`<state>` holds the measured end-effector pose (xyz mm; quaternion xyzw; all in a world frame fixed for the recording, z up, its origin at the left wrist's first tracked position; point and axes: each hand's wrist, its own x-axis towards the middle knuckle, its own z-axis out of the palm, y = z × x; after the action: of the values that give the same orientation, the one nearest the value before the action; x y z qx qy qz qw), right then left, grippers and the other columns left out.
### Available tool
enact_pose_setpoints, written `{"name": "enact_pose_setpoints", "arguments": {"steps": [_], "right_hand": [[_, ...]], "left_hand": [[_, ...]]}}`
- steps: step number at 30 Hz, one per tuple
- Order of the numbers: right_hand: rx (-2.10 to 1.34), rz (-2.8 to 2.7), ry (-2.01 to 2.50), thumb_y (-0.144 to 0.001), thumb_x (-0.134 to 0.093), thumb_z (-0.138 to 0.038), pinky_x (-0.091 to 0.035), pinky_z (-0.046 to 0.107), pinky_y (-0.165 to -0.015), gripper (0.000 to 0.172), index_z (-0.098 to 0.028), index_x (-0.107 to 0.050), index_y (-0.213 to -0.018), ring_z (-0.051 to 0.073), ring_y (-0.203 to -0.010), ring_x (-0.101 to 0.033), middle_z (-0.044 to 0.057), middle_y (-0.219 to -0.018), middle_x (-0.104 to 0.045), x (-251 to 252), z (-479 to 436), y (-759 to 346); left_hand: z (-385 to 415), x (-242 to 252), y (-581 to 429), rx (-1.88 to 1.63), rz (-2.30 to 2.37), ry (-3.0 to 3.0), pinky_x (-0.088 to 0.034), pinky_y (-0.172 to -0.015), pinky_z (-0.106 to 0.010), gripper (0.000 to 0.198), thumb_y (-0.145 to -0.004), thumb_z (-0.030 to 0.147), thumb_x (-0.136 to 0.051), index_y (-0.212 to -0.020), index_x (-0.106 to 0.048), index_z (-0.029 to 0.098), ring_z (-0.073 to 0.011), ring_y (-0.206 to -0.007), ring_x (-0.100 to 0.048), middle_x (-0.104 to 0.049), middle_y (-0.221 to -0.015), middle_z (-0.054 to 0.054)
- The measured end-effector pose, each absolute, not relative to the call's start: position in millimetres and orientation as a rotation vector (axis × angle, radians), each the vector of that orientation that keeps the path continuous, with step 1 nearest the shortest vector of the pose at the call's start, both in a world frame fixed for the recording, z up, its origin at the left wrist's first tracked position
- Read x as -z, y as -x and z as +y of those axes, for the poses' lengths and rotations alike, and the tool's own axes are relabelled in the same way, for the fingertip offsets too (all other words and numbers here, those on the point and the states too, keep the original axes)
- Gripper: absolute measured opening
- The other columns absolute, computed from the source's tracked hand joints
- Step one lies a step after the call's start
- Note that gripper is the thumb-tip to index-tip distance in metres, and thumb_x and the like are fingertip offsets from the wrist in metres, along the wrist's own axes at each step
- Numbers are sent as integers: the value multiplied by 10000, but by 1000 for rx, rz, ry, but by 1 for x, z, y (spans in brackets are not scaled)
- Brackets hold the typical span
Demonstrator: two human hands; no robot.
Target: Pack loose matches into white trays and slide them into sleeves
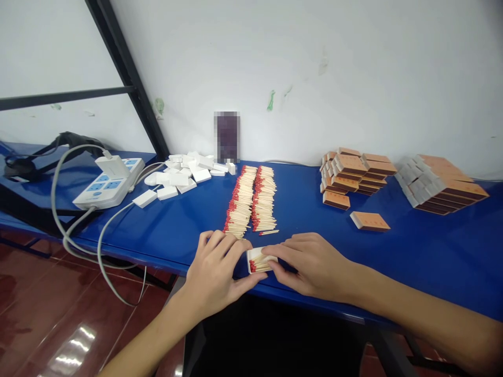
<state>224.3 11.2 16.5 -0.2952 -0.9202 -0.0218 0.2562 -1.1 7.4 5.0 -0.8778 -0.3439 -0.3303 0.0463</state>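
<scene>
A small white matchbox tray sits at the front edge of the blue table, holding red-tipped matches with their heads to the left. My left hand is closed around the tray's left side, thumb along the near edge and forefinger at the far corner. At the tray's right end, the thumb and forefinger of my right hand pinch in at the matches; the fingertips partly cover them. Just beyond my hands lie two long rows of loose matches, and one single match rests apart at their near end.
White empty-looking trays are heaped at the back left. Orange matchbox sleeves are stacked at the back right, beside a block of boxes. One box lies alone. A power strip with cables occupies the left.
</scene>
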Motion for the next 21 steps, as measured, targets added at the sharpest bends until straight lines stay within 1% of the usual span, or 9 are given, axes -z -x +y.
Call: {"name": "enact_pose_setpoints", "arguments": {"steps": [3,5,9,12,17,21], "right_hand": [[72,-2506,868,-931,-498,-195,-356,271,-573,200,-154,-693,-913,127,-520,-587,-2,-617,-677,-16,11,-224],[13,-2488,925,-928,-510,-209,-332,261,-551,202,-168,-704,-893,116,-501,-563,-13,-586,-656,-17,11,-224],[-213,-2442,1032,-929,-532,-245,-284,231,-499,196,-197,-720,-951,91,-461,-499,-40,-544,-610,-18,11,-222],[-256,-2424,1048,-933,-531,-247,-277,226,-495,199,-197,-723,-950,86,-441,-473,-44,-534,-606,-19,11,-221],[-34,-2506,1074,-953,-517,-242,-265,265,-532,211,-205,-707,-866,123,-533,-575,-14,-633,-684,-24,7,-221],[179,-2577,1077,-968,-490,-247,-238,295,-538,259,-188,-663,-783,143,-496,-557,-5,-599,-662,-25,5,-220]], "left_hand": [[8,-5,2,991,-1069,2683,-344,-801,-375,337,-900,488,-637,-978,-574,166,-219,-834,-526,-665,-913,-43],[8,-4,2,987,-1073,2685,-346,-803,-376,341,-899,494,-636,-974,-577,167,-220,-833,-522,-664,-908,-44],[8,-4,2,986,-1058,2691,-347,-804,-376,334,-902,490,-635,-970,-576,169,-218,-830,-526,-668,-905,-47],[9,-3,2,1003,-1032,2694,-344,-806,-378,328,-903,487,-638,-974,-571,174,-213,-825,-542,-681,-918,-47],[9,-3,2,1006,-1028,2701,-346,-820,-383,329,-899,482,-648,-999,-570,178,-215,-835,-557,-691,-933,-48],[8,-2,2,997,-1027,2702,-343,-819,-385,326,-900,484,-645,-984,-572,177,-214,-830,-558,-691,-924,-44]]}}
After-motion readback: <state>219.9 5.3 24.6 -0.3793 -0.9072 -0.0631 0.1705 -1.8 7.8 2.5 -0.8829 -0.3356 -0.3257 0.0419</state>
